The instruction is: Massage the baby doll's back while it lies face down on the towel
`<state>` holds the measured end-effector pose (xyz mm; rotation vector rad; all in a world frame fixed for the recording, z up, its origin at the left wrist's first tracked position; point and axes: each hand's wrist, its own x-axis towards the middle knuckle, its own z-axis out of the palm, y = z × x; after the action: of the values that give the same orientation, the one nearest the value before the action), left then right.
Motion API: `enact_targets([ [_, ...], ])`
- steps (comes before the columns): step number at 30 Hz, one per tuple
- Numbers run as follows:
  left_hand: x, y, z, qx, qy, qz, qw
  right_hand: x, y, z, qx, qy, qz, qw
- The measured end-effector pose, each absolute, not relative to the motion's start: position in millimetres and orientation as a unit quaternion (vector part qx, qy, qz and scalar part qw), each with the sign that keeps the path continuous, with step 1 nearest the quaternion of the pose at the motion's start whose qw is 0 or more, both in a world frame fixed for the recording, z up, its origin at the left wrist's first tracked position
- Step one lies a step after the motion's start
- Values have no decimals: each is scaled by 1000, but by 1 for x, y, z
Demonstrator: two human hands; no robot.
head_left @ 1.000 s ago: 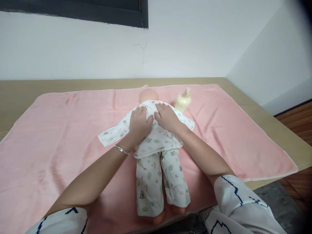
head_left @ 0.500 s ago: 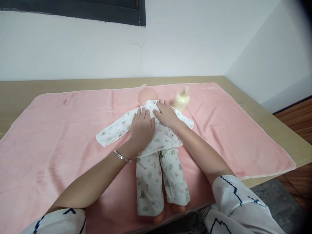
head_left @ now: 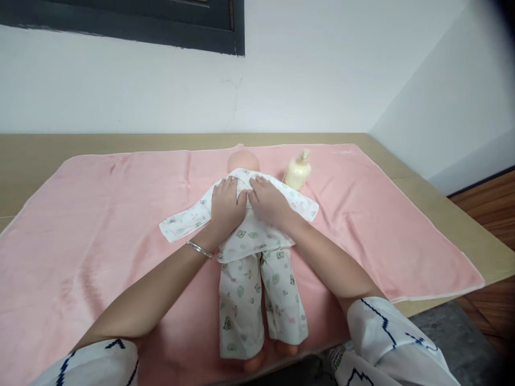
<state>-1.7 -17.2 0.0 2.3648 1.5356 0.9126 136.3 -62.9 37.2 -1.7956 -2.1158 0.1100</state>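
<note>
A baby doll point(head_left: 243, 161) lies along the pink blanket, its bald head at the far end and its feet toward me. It wears a white printed top point(head_left: 257, 236) and matching trousers point(head_left: 241, 305), sleeves spread to both sides. My left hand point(head_left: 228, 206) rests flat on the left of the doll's upper body, fingers stretched out. Flat on the right side lies my right hand point(head_left: 269, 201), its fingers pointing toward the head. The two thumbs nearly meet in the middle. Neither hand holds anything. The cloth under my palms is hidden.
A cream pump bottle point(head_left: 298, 171) stands on the blanket just right of the doll's head. The pink blanket point(head_left: 112, 225) covers most of the wooden table point(head_left: 422, 198). A white wall point(head_left: 306, 69) with a dark frame point(head_left: 161, 24) rises behind it.
My right hand has moved down and left across the doll's chest, my left hand slightly up and left. The doll's top and legs have shifted a little left.
</note>
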Motion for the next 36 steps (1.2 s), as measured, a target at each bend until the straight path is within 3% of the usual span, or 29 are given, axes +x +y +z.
enact_targets([
  [7,-2,-17,-4,791,509,329,82,155,-41,25,-645,-727,55,230],
  [24,-2,-28,-3,825,446,348,3,170,-39,30,-622,-751,90,201],
  [29,-2,-24,3,816,450,360,51,167,-44,38,-611,-767,89,175],
  [36,-17,-6,24,837,475,248,108,111,-90,45,-604,-788,-15,117],
])
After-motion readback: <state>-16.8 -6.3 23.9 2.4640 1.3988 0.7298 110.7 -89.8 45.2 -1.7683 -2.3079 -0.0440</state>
